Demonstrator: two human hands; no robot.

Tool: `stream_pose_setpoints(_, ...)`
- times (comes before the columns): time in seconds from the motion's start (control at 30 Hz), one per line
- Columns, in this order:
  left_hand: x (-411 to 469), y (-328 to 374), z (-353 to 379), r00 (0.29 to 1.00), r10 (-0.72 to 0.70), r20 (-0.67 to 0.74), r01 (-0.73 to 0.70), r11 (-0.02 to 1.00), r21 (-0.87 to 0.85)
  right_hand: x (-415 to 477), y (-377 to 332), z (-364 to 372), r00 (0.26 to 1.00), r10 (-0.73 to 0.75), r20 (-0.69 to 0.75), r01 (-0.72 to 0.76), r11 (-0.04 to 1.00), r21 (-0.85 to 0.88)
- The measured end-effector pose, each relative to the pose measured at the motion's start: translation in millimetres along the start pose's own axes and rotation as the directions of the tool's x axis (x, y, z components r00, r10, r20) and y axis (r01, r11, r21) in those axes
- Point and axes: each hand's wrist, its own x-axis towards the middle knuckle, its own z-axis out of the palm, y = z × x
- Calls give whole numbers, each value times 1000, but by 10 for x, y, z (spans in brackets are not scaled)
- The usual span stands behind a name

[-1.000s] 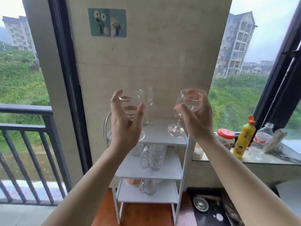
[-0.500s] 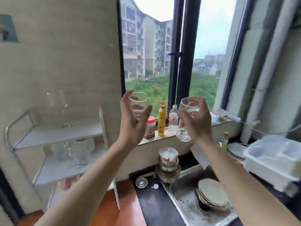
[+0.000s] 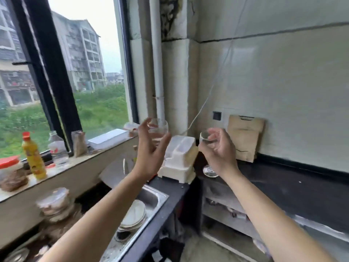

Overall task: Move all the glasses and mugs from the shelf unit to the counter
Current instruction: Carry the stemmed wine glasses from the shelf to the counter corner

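Note:
I hold two clear stemmed wine glasses in the air in front of me. My left hand grips the bowl of one wine glass; its stem is hidden behind my palm. My right hand grips the bowl of the second wine glass, whose round foot hangs just above the black counter. The counter runs along the tiled wall to the right. The shelf unit is out of view.
A white plastic box sits at the counter's corner between my hands. Wooden cutting boards lean on the wall. A steel sink holds plates. On the window sill stand a yellow bottle, a clear bottle and a red-lidded jar.
My view has swung right, from the white shelf unit past the window to the black counter. Both hands carried their wine glasses along, and the right glass now hangs low over the counter.

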Motion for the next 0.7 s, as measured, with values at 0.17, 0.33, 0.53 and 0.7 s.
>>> stream_pose_setpoints(0.17,67,-133,1428,986,-10,165,42,980,-193,269,763,-1028,984,98,-148,-107,993,-54)
stream_pose_setpoints(0.33,181,-409,2766,958,0,285,86,954,-287,584,1495,-1843,941,184,-284,-226,967,-121)
stream_pose_setpoints(0.53,521,-579,4420,898,52,437,161,885,-436,1165,2173,-2775,860,221,-461,-348,914,-209)
stream_pose_setpoints(0.7,617,-322,5702,826,98,556,255,813,-523,1288,2495,-3674,742,201,-640,-444,863,-243)
